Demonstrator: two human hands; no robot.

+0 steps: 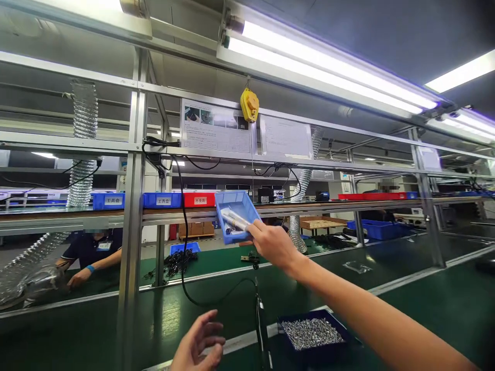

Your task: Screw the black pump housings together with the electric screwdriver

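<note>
Head view shows the right hand (273, 242) pinching the near rim of a small blue bin (236, 214) (light, stiff plastic, likely best gripped by its wall) raised and tilted at shelf height, pale tubes loose inside, while the left hand (199, 345) hovers empty, fingers loosely spread.

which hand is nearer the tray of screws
Left. The left hand hangs open just left of the tray of screws; the right hand is raised above, gripping a blue bin.

White tags on two blue bins (109, 200) (163, 200) read 工具盒; the red bin (200, 200) tag reads 不良品; the hanging sheets (215, 126) are too small to read.
</note>
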